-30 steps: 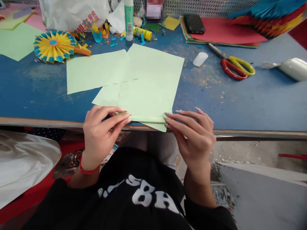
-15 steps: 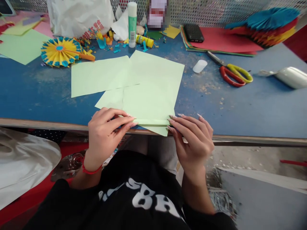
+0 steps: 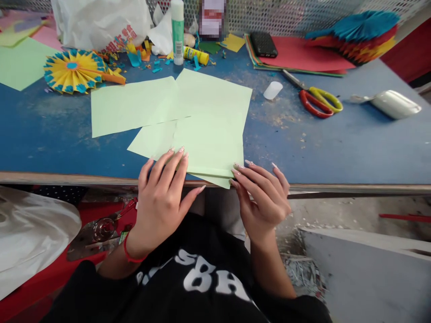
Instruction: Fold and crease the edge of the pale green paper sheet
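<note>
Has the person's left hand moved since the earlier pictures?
Yes. Judged against the table's front edge, the fingertips of the left hand are farther in over the pale green paper, away from the person.

Head-worn view, facing forward and down, near the blue table

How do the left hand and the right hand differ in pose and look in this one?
The left hand is opened out, thumb held away from its fingers, while the right hand pinches the folded near edge of the green paper between thumb and fingers. The left hand wears a red bracelet at the wrist; the right hand shows none. Both touch the paper close to the front of the table.
</note>
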The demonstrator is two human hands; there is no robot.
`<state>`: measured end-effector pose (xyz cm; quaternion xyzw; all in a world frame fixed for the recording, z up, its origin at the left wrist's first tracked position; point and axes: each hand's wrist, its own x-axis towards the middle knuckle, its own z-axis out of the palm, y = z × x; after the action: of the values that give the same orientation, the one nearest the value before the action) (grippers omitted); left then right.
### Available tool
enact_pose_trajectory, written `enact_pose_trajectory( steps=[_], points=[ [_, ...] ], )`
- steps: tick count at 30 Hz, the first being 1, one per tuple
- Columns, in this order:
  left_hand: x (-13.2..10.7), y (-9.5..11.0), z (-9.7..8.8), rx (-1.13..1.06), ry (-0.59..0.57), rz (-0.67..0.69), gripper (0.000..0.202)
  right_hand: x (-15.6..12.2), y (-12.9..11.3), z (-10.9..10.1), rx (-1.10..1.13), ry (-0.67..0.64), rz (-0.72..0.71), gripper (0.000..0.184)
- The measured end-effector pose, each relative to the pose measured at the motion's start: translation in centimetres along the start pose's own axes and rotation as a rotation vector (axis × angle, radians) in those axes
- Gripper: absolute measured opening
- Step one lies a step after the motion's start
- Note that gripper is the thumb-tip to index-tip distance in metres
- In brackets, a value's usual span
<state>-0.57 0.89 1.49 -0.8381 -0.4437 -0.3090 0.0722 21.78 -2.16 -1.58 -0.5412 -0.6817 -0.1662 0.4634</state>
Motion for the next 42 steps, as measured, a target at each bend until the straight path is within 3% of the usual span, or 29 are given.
enact_pose_trajectory(
  steps=[4, 8, 14, 21, 32, 42],
  points=[
    [-0.3, 1.9, 0.0, 0.068, -0.081, -0.097, 0.075, 0.0, -0.2, 0.1, 0.030, 0.017, 0.024, 0.021],
    [-0.5, 3.1, 0.4, 0.053, -0.108, -0.074, 0.076, 0.2, -0.2, 0.0, 0.021, 0.035, 0.000, 0.023],
    [-0.4, 2.5, 0.2, 0.001, -0.111, -0.016, 0.068, 2.3, 1.1, -0.9, 0.199, -0.120, 0.028, 0.018],
    [0.1, 2.4, -0.1, -0.025, -0.123, 0.030, 0.067, 4.1, 1.3, -1.2, 0.087, -0.201, 0.012, 0.013],
    [0.3, 2.2, -0.2, -0.055, -0.146, 0.013, 0.062, 1.4, -1.2, -1.5, 0.013, -0.318, 0.091, 0.040],
    [0.6, 2.1, -0.4, -0.046, -0.153, 0.021, 0.058, 0.5, -0.8, -1.2, -0.002, -0.284, 0.073, 0.040]
  ],
)
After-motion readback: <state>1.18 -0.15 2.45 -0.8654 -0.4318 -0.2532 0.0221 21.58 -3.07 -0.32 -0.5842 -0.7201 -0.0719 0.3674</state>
